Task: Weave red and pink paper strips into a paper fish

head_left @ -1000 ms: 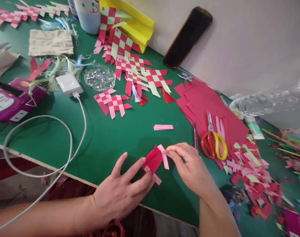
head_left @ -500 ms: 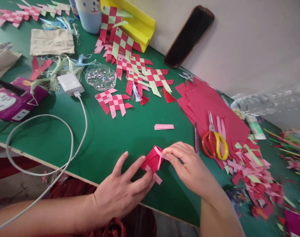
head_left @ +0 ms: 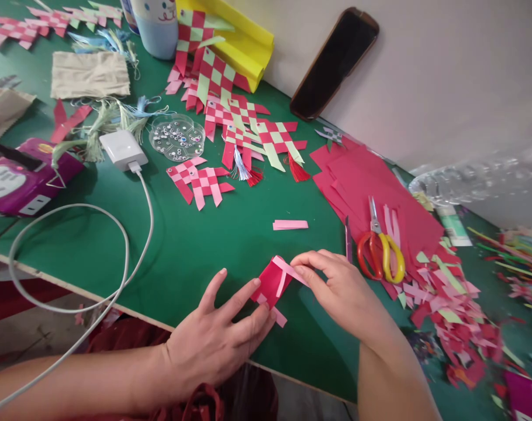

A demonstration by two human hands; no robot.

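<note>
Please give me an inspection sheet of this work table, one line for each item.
Surface: green table, edge near the person.
Job's things: red paper piece with pink strip across it.
Clutter: woven paper fish, scissors, red paper sheets, paper scraps, googly-eye tray.
Hands: left hand presses the red piece; right hand fingers pinch the strip.
Cables: white charger, looped cable.
Surroundings: phone leaning on wall.

The red paper point(head_left: 272, 280) lies flat on the green bench, pinned under the left fingers point(head_left: 248, 292). A pink strip point(head_left: 292, 270) bends over its top, pinched by the right fingers point(head_left: 312, 269).
</note>
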